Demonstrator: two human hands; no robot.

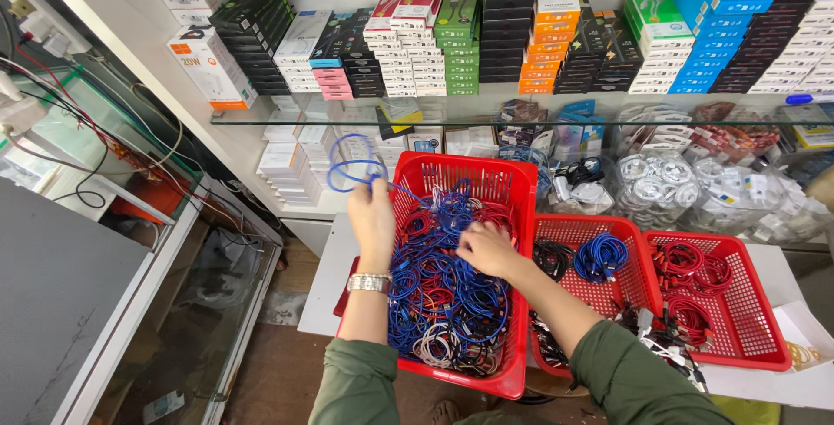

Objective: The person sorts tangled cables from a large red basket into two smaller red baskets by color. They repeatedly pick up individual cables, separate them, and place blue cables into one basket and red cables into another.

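A large red plastic basket (476, 175) stands in front of me, filled with tangled blue, red, white and black cables (439, 299). My left hand (372, 217), with a metal watch on the wrist, is raised over the basket's left rim and holds a looped blue cable (352, 163) pulled up out of the pile. My right hand (488, 248) rests palm down on the tangle in the middle of the basket, fingers pressed into the cables.
Two smaller red baskets sit to the right: one (627, 256) holds a coiled blue cable (599, 256) and black cables, the other (754, 321) red cables. Glass shelves (486, 117) behind carry stacked boxes and bagged white cables. A glass counter (130, 243) stands left.
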